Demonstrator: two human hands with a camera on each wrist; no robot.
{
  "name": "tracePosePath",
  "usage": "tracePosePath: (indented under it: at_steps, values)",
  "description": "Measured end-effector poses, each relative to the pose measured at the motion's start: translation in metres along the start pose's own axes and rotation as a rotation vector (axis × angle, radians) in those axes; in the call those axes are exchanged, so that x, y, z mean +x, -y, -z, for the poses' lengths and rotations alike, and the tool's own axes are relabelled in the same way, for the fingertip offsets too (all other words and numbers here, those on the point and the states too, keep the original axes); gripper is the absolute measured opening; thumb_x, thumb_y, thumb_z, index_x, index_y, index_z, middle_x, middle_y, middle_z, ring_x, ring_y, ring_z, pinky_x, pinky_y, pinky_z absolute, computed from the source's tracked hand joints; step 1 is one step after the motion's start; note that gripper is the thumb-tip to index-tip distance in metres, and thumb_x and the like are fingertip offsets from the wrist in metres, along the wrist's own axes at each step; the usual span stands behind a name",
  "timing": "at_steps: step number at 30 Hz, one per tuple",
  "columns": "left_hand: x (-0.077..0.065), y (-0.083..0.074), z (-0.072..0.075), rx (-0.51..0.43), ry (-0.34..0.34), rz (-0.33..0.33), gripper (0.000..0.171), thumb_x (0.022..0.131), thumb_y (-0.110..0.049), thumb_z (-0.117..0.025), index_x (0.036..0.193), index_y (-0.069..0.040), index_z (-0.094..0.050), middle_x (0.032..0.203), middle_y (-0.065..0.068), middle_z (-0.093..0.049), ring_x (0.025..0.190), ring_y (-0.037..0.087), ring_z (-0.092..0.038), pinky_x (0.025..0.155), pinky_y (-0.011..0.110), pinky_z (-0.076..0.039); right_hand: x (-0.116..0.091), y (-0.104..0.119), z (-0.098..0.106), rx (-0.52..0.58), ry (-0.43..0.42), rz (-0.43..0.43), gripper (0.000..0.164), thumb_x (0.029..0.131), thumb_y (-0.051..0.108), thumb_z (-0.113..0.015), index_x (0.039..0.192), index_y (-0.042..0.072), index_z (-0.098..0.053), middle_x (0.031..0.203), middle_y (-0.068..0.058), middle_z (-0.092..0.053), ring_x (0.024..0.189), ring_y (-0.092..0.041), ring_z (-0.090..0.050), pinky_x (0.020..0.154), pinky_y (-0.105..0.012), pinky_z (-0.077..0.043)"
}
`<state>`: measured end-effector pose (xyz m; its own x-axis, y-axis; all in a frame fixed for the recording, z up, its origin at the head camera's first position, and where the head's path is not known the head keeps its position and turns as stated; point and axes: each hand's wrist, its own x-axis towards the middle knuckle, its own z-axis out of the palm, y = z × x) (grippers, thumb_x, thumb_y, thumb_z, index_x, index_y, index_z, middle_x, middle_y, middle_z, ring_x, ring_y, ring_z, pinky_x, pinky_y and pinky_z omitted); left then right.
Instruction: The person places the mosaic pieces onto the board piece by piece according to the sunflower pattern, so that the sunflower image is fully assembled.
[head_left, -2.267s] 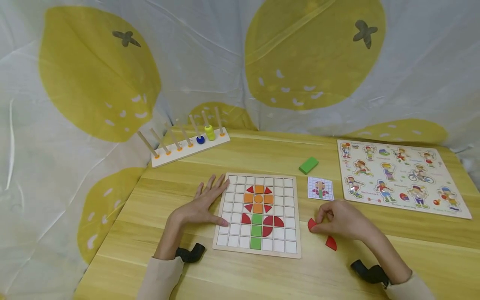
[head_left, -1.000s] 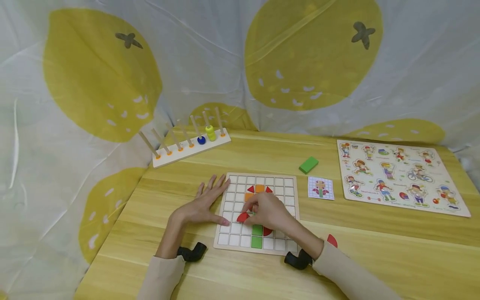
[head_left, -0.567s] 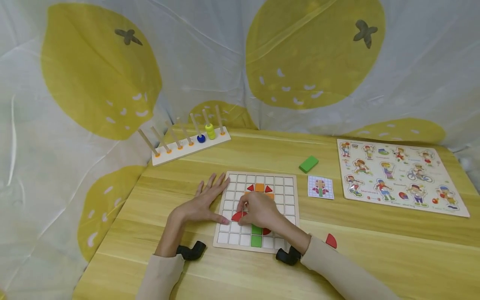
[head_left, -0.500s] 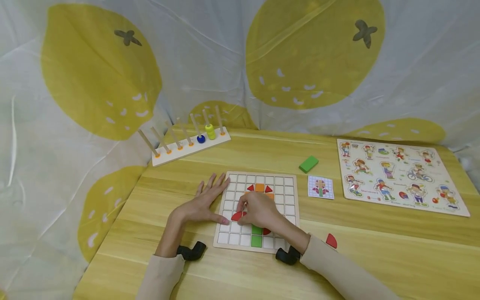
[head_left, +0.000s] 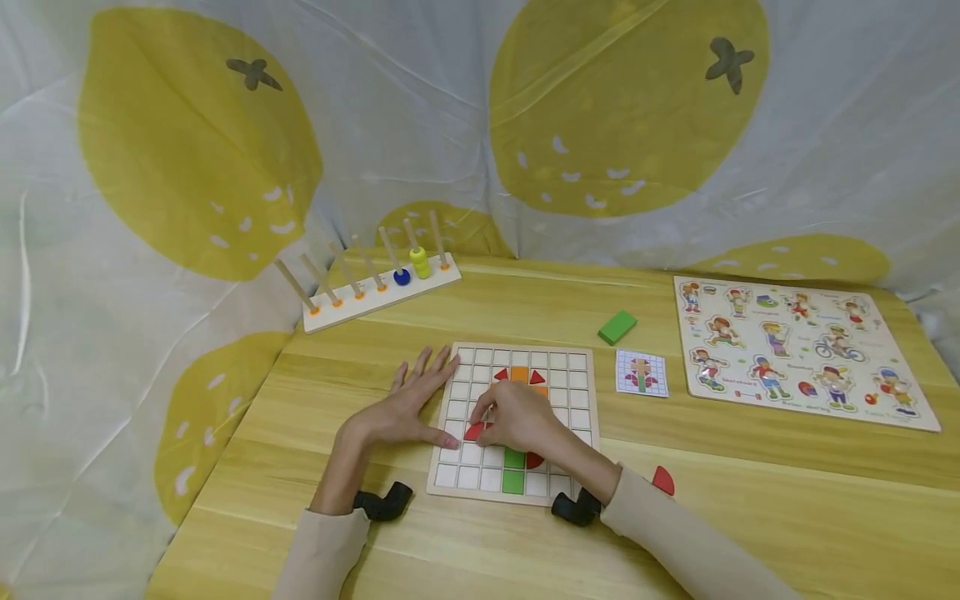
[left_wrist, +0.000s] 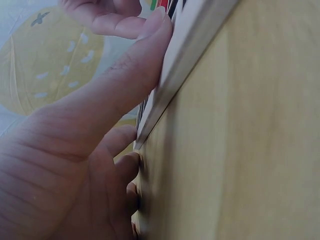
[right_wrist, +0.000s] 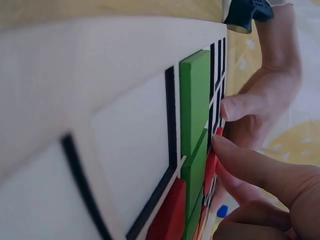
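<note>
My right hand (head_left: 521, 417) is over the middle of the gridded wooden board (head_left: 593, 417), pinching a red quarter-circle tile (head_left: 474, 432) between thumb and fingers. That tile is at a cell left of the green column, beside another red tile partly covered by the fingers. Green square tiles (head_left: 513, 482) run down the board, with orange tiles (head_left: 519, 373) and red triangles (head_left: 537, 377) above; my right hand hides part of the pattern. With fingers spread, my left hand (head_left: 401, 412) rests along the board's left edge. Its thumb (left_wrist: 155, 30) lies on the rim in the left wrist view.
A loose red quarter-circle tile (head_left: 663, 480) lies right of the board, near my right sleeve. Behind it are a pattern card (head_left: 641, 373) and a green block (head_left: 617, 327). A picture puzzle (head_left: 806, 354) lies far right; a peg stand (head_left: 382, 292) with beads stands back left.
My right hand has carried the red quarter-circle tile from the table right of the board to its left-middle cells. Over the last half second it has barely shifted. My left hand has stayed put.
</note>
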<state>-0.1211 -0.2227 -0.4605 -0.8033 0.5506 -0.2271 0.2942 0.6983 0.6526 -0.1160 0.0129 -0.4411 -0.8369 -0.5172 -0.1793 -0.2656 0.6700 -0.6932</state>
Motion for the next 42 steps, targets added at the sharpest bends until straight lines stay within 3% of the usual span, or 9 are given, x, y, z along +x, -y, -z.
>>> tracePosePath:
  at_steps: [16, 30, 37, 42]
  values:
    - [0.001, -0.002, 0.000, 0.005, 0.003, 0.003, 0.119, 0.083, -0.041, -0.087, 0.168, -0.013, -0.009, 0.175, 0.013, 0.010, 0.159, 0.041, 0.021, 0.124, 0.067, 0.016, 0.001, -0.005, 0.003, 0.049, 0.039, -0.030, 0.014, 0.076, 0.014, -0.093, 0.087, 0.018, -0.085, 0.083, 0.003, -0.064, 0.069, -0.012, -0.052, 0.054, -0.021, -0.036]
    - [0.001, -0.002, 0.000, 0.004, 0.005, 0.007, 0.119, 0.083, -0.041, -0.087, 0.168, -0.013, -0.009, 0.175, 0.012, 0.010, 0.159, 0.041, 0.021, 0.124, 0.067, 0.016, 0.001, -0.008, 0.007, 0.097, 0.050, -0.009, 0.016, 0.076, 0.014, -0.092, 0.091, 0.016, -0.085, 0.070, 0.004, -0.059, 0.063, -0.011, -0.049, 0.050, -0.020, -0.032]
    - [0.002, -0.002, 0.000, 0.006, 0.007, 0.010, 0.120, 0.082, -0.042, -0.087, 0.168, -0.013, -0.008, 0.175, 0.012, 0.011, 0.159, 0.040, 0.022, 0.124, 0.067, 0.017, -0.016, -0.028, 0.036, 0.300, 0.101, 0.025, 0.020, 0.085, 0.015, -0.085, 0.104, 0.009, -0.083, 0.058, 0.005, -0.045, 0.054, -0.010, -0.039, 0.049, -0.020, -0.030]
    - [0.001, -0.002, 0.000, 0.005, 0.007, 0.010, 0.121, 0.082, -0.041, -0.087, 0.168, -0.013, -0.007, 0.175, 0.013, 0.011, 0.159, 0.040, 0.022, 0.124, 0.066, 0.017, -0.049, -0.061, 0.074, 0.263, 0.096, 0.010, 0.022, 0.089, 0.022, -0.082, 0.108, 0.010, -0.082, 0.058, 0.006, -0.038, 0.056, -0.009, -0.035, 0.051, -0.020, -0.029]
